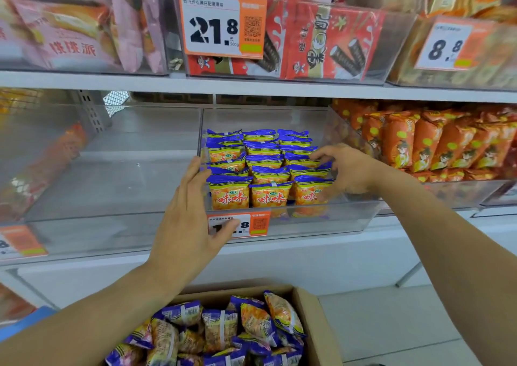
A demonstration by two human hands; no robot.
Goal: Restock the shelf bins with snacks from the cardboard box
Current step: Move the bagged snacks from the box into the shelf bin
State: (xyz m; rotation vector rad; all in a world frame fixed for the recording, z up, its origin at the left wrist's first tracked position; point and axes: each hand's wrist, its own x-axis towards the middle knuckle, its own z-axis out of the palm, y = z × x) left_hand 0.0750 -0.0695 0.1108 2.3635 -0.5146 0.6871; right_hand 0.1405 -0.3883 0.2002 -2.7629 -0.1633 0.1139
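Small blue-and-orange snack packs [270, 170] stand upright in three rows inside a clear shelf bin [347, 220] on the middle shelf. My left hand [190, 217] lies with straight fingers against the bin's front left corner, its thumb over the price tag [251, 224]. Inside the bin, my right hand [345, 170] touches the right-hand row, fingers loosely curved against the packs; a grip cannot be told. Below, an open cardboard box [310, 307] holds several loose packs [251, 326] of the same snack.
An empty clear bin [98, 192] stands left of the filled one. Orange snack bags [436, 142] fill the bin on the right. On the upper shelf sit pink bags [72, 27], red packs [321, 38] and price tags [223, 21]. White floor lies right of the box.
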